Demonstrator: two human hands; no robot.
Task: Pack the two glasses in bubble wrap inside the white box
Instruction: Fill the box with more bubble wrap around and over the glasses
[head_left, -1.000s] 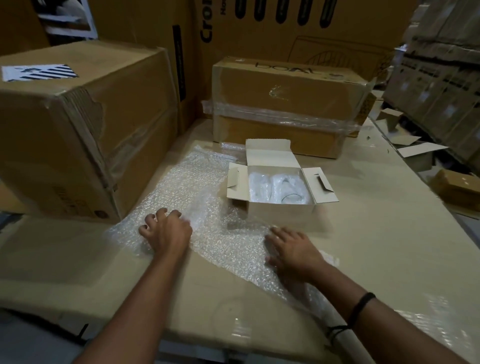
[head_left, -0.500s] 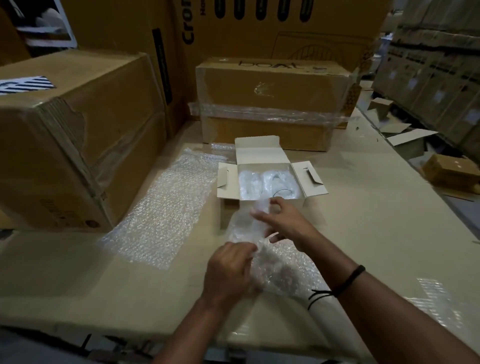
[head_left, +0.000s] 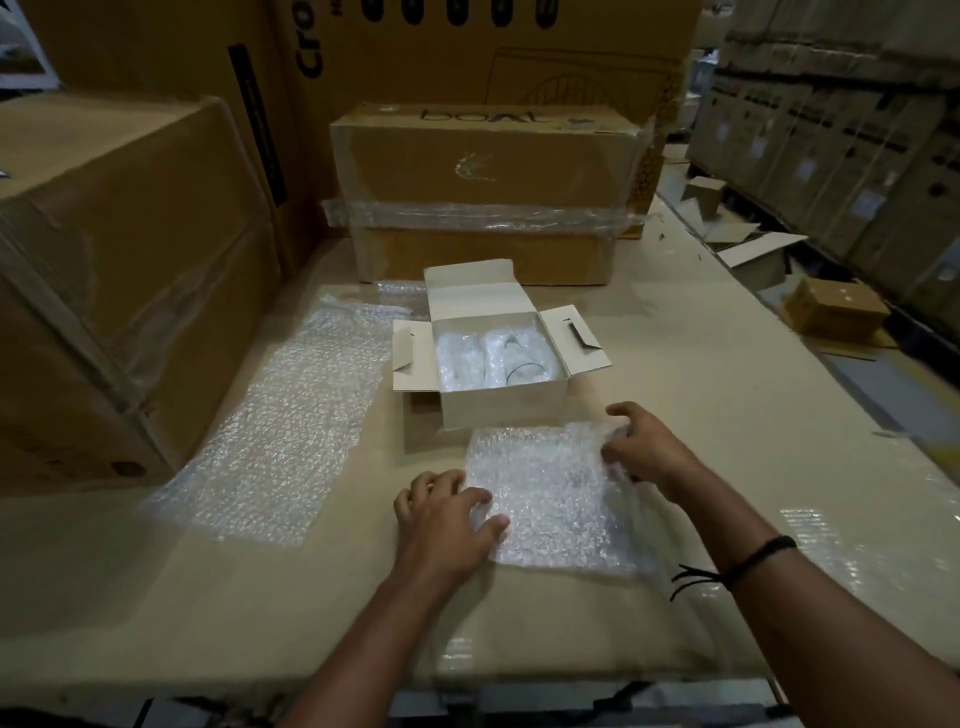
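While the head cam looks down at the table (head_left: 701, 395), the white box (head_left: 501, 402) sits pretty much dead centre with all its flaps open. Both glasses (head_left: 511, 358) are already inside, lying side by side and bundled in bubble wrap. You can just make out a dark rim on the right-hand one.

Just in front of the box, nearly touching its front wall, there's a small sheet of bubble wrap (head_left: 550, 504) lying mostly flat.

- The left hand (head_left: 441, 519) rests on the sheet's left edge. Its fingers are spread and relaxed, the thumb lies on top of the plastic, and the other fingertips sit right at the border.
- The right hand (head_left: 644, 452) is at the far right corner. Its fingers are curled and pinching the wrap, which is bunched up and lifted off the table there. That wrist has a black wristband (head_left: 763, 551) on it.

So the sheet lies between the two hands, and the box is just beyond the fingertips, not touched by either hand.

Off to the left is a bigger sheet of bubble wrap (head_left: 291, 426), lying flat and well apart from both hands. A big brown carton (head_left: 119, 260) stands left of that, and a taped carton (head_left: 488, 176) stands behind the white box.
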